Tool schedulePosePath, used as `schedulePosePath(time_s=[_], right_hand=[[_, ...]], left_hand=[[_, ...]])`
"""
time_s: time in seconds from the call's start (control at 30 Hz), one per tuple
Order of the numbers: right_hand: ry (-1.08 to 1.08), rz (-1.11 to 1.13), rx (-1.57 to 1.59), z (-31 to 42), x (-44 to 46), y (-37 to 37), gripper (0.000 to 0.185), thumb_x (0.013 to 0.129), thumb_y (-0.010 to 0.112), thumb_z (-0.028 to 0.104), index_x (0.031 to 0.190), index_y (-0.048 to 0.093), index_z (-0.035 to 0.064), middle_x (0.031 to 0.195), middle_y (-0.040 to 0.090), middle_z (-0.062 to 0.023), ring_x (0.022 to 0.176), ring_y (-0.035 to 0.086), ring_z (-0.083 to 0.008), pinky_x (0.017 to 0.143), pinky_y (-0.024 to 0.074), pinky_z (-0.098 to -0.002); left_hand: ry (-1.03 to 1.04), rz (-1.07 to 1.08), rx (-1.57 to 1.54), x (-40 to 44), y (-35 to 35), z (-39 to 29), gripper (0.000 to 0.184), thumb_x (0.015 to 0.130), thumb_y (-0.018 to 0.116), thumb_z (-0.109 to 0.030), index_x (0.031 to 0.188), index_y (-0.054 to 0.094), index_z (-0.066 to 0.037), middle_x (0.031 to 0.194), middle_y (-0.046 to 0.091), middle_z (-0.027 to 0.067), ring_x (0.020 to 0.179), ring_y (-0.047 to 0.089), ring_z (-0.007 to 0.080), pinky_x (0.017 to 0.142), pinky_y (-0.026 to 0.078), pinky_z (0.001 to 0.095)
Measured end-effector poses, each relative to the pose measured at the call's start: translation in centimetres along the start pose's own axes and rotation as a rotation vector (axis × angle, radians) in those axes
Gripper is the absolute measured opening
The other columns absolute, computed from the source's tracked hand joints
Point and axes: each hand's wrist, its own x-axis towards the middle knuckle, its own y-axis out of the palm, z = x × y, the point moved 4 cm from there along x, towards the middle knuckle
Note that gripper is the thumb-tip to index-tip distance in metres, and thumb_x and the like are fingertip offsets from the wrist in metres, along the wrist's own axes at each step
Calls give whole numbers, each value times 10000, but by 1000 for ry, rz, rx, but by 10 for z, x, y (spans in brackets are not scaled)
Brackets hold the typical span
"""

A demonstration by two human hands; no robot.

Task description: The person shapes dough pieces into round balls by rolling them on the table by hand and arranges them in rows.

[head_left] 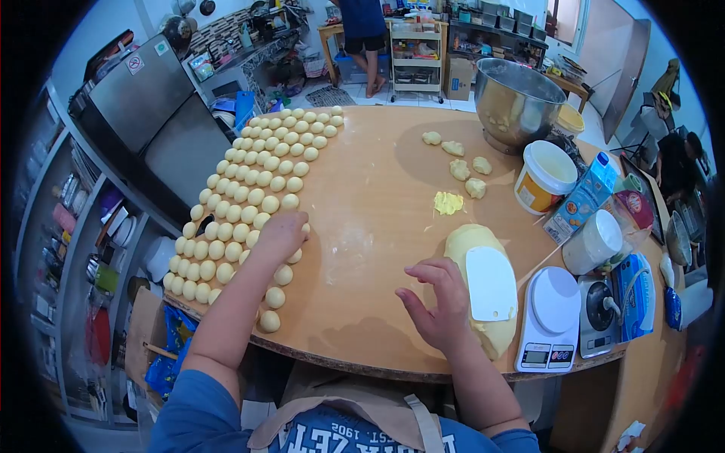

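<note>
Many round dough balls [269,204] lie in rows along the left side of the wooden table [362,249]. My left hand [281,238] is over the right edge of these rows, its fingers curled by a ball that shows at the fingertips. Fingers apart, my right hand [438,302] holds nothing and is just left of the large dough piece [459,240]. A white flat scraper [491,283] lies on top of that dough. Several small uneven dough pieces [459,169] and a yellow smear of fat [448,203] are farther back.
At the right stand a white scale [550,317], a white tub [545,177], a blue carton [585,198], a white container [593,241] and a steel mixing bowl [517,102]. A person [363,38] stands beyond the table; another [680,162] is at the far right.
</note>
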Motion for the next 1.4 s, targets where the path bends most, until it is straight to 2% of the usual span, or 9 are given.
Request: schedulePosePath(time_s=[0.17, 0.27, 0.33, 0.43, 0.63, 0.83, 1.03, 1.17, 1.4], right_hand=[[35, -61, 2, -6, 2, -7, 319, 759, 765, 96, 1029, 600, 57, 930, 608, -123, 812, 579, -272, 672, 487, -348], [36, -53, -20, -9, 2, -5, 312, 763, 763, 89, 1026, 600, 51, 926, 613, -126, 796, 581, -261, 652, 498, -334], [58, 12, -36, -12, 2, 0, 295, 785, 738, 79, 1048, 609, 47, 928, 621, -125, 793, 589, -259, 678, 499, -338], [93, 136, -55, -17, -1, 10, 286, 814, 693, 62, 1088, 611, 37, 993, 635, -132, 855, 612, -275, 733, 502, -352], [24, 544, -20, -3, -28, 59, 389, 860, 623, 114, 1240, 569, 53, 1208, 605, -153, 1128, 571, -334, 962, 454, -424], [-188, 1035, -197, 2, -83, 61, 492, 866, 620, 201, 1327, 512, 67, 1394, 492, -101, 1291, 454, -327, 1114, 320, -443], [44, 564, -301, -16, -15, 119, 491, 858, 651, 224, 1307, 530, 64, 1358, 514, -144, 1266, 471, -357, 1106, 330, -454], [6, 840, -18, 14, -66, 116, 479, 825, 697, 224, 1253, 558, 63, 1245, 569, -174, 1227, 503, -331, 1076, 372, -435], [125, 571, -206, -32, -33, 87, 356, 742, 764, 159, 1051, 631, 44, 1070, 611, -146, 994, 594, -328, 886, 492, -407]], left_hand=[[267, -286, -131, -18, -37, -30, 241, 780, 692, -102, 1002, 621, -43, 976, 633, 127, 893, 634, 310, 765, 508, 402], [315, -134, -536, -52, -55, -68, 302, 775, 686, -80, 1068, 619, -49, 1013, 633, 119, 904, 640, 282, 777, 513, 369], [585, 41, -609, -77, -32, -94, 384, 759, 706, -109, 1124, 602, -47, 1074, 624, 102, 1009, 615, 249, 875, 481, 380], [848, 130, -335, -107, -9, -116, 584, 782, 737, -230, 1297, 521, -58, 1294, 545, 147, 1216, 512, 312, 1042, 383, 410], [490, -210, -593, -131, -35, -72, 904, 774, 753, -427, 1453, 309, -28, 1496, 335, 206, 1387, 327, 357, 1135, 257, 445], [480, -522, -919, -153, 7, -44, 737, 810, 746, -268, 1399, 385, -12, 1443, 393, 239, 1330, 411, 364, 1067, 370, 431], [497, -568, -1021, -155, 30, -48, 610, 836, 703, -179, 1342, 415, 3, 1387, 420, 250, 1291, 443, 357, 1053, 386, 447], [468, -548, -1137, -156, 42, -38, 652, 842, 680, -135, 1384, 342, -6, 1422, 372, 235, 1297, 436, 340, 1042, 396, 457], [434, -569, -1180, -154, 34, -48, 629, 809, 719, -150, 1332, 399, -14, 1358, 454, 255, 1240, 486, 374, 1031, 410, 434]])
